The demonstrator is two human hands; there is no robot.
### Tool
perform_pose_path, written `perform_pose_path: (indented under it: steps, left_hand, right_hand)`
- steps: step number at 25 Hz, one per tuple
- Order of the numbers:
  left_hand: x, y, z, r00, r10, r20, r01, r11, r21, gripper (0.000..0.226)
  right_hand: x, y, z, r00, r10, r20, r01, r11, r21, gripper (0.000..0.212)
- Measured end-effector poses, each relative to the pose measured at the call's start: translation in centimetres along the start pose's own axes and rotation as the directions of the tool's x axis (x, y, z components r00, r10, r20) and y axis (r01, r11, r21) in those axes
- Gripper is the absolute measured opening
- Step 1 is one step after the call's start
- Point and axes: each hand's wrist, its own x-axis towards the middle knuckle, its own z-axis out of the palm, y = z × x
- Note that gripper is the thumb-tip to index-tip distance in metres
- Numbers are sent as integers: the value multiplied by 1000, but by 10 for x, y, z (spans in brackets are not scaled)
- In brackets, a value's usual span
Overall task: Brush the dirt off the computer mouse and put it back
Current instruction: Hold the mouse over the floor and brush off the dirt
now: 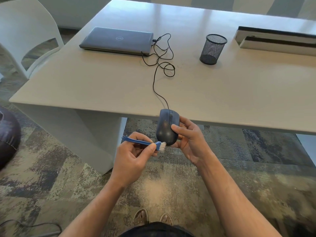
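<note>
A dark wired computer mouse (165,126) is held in the air just off the table's front edge, top side towards me. My right hand (189,141) grips it from the right, thumb across its back. My left hand (132,159) pinches a small blue brush (142,142) by its handle. The brush's white bristles (163,145) touch the mouse's lower end. The mouse's black cable (158,72) runs up over the table in loose loops to a closed grey laptop (118,41).
The beige table (85,79) also carries a black mesh pen cup (212,48) and a long white and black box (277,40) at the back right. A white chair (25,31) stands at the left. Patterned carpet and my sandalled feet (153,218) lie below.
</note>
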Motion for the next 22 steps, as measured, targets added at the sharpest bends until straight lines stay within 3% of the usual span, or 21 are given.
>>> perform_pose_path:
  steps: [6,11,15,17,19,22]
  left_hand:
    - [0,12,14,995,95,-3,-90,956,279,7]
    - [17,16,3,990,68,-120,-24,942,335,21]
    - [33,21,-14,976,-10,-217,94,921,377,15]
    - [31,28,-16,986,-33,-162,81,951,298,12]
    - [23,36,-10,999,-43,-22,47,972,231,4]
    - [14,38,7,992,0,128,-40,950,310,2]
  right_hand:
    - [-2,6,1,1000,4,-8,-4,999,-50,52]
    - [-5,9,-1,1000,-6,-6,5,997,-72,49]
    - [-7,10,-4,1000,8,-3,-8,998,-61,51]
    - [-7,9,-5,1000,4,-13,-5,997,-75,52]
    - [-7,8,-6,1000,3,-21,-5,996,-87,52]
    - [-7,7,-4,1000,2,-12,-3,994,-109,49]
